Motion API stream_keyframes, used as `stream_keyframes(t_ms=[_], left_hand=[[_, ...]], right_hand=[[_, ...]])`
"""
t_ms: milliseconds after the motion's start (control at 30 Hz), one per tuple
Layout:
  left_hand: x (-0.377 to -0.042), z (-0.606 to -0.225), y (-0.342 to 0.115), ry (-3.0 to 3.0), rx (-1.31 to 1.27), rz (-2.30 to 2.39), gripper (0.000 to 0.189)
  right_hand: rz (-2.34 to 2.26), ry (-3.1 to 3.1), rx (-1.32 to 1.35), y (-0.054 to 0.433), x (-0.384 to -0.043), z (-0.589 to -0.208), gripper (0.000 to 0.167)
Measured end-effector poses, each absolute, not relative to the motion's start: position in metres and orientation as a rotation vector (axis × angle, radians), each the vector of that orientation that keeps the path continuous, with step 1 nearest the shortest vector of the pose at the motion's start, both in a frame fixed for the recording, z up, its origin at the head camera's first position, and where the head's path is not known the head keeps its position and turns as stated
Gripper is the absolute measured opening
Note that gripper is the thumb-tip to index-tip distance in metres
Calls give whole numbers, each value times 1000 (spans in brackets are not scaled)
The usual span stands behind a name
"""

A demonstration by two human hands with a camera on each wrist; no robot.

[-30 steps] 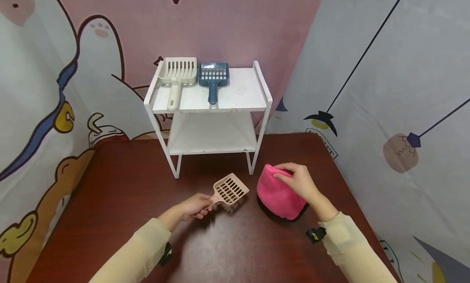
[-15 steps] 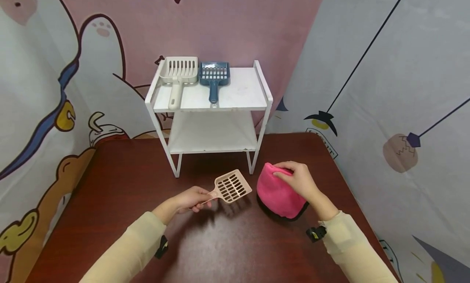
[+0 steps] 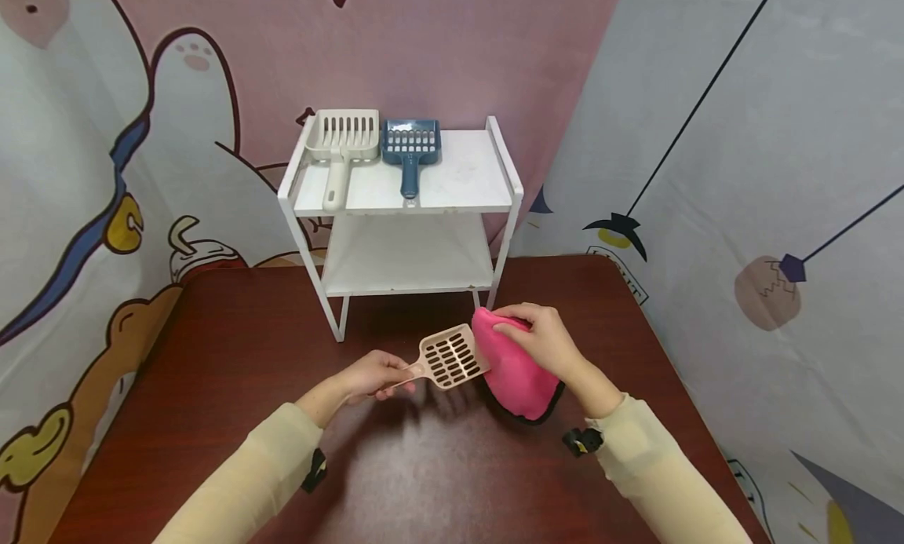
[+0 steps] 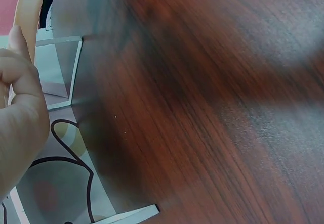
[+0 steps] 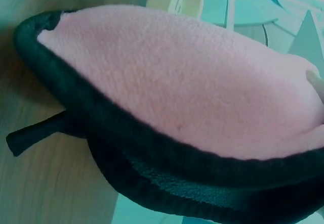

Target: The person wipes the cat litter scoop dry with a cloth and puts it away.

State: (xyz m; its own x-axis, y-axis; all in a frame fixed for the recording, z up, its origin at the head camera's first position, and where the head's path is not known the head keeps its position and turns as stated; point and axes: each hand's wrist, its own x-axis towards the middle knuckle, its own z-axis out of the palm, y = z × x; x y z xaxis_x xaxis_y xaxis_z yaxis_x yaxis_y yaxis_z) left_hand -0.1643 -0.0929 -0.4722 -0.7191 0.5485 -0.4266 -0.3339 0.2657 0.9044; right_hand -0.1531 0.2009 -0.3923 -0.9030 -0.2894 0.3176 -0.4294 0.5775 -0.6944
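My left hand [image 3: 370,374] holds a beige litter scoop [image 3: 452,359] by its handle, low over the table, with the slotted head pointing right. My right hand [image 3: 547,336] pinches the top of a pink fleece mitt [image 3: 521,379] with black edging. In the head view the scoop's far edge meets the mitt's left side; I cannot tell whether it presses in. Close up in the right wrist view, the fuzzy mitt [image 5: 177,82] shows its dark open rim and a black tab [image 5: 38,132]. Much of the scoop is hidden in the left wrist view.
A white two-tier rack [image 3: 410,253] stands behind the hands on the brown table [image 3: 233,355]. On its top shelf lie a cream litter scoop [image 3: 337,179] and a blue litter scoop [image 3: 410,167]. Cartoon-printed cloth [image 3: 452,49] hangs around the table.
My right hand has brought the pink mitt leftward to the scoop's edge, and the mitt looks narrower. My left hand has raised the scoop slightly and shifted it a little right.
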Motion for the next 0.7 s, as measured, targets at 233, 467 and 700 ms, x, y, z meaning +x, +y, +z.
stream_keyframes(t_ms=[233, 467, 700], left_hand=[[-165, -465, -86, 1860, 232, 1524, 19], [-163, -453, -79, 1842, 330, 1506, 24], [-163, -452, -83, 1792, 347, 1504, 27]], right_hand=[[1155, -2706, 898, 170, -151, -410, 20], [1046, -2833, 1071, 153, -147, -432, 21], [1081, -2861, 1084, 151, -142, -434, 18]])
